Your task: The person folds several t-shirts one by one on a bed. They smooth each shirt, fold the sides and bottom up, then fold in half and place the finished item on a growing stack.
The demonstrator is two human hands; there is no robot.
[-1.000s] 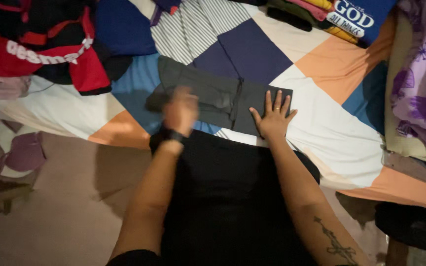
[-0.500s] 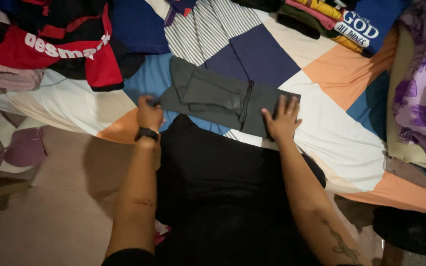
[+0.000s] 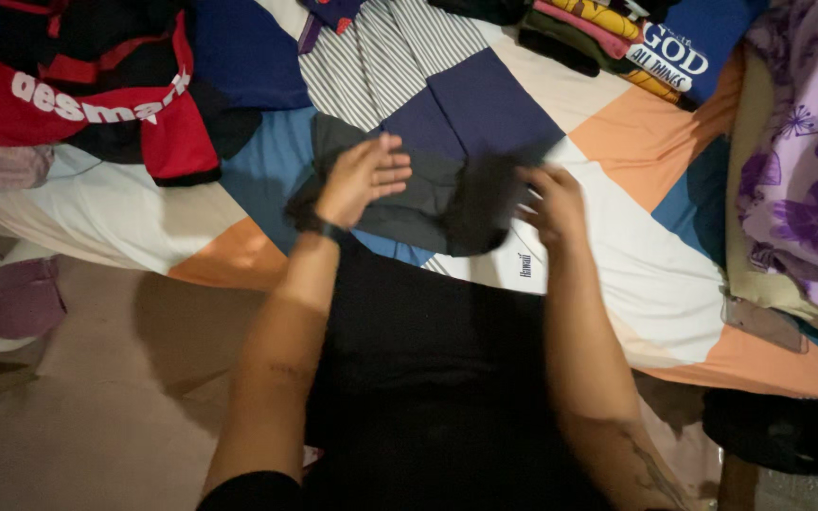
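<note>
Near the bed's front edge, the dark garment [image 3: 409, 194] lies lengthwise between both hands: right hand [image 3: 553, 201] pinches its end, left hand [image 3: 364, 175] hovers open.

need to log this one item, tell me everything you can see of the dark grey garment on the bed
The garment is dark grey, soft-looking cloth, partly folded into a long flat strip across the patchwork bedspread, near its front edge. Its right end is lifted and curling over, blurred, held by the right hand. The left hand lies over its left part, fingers spread; whether it presses down is unclear. What kind of garment it is cannot be told.
</note>
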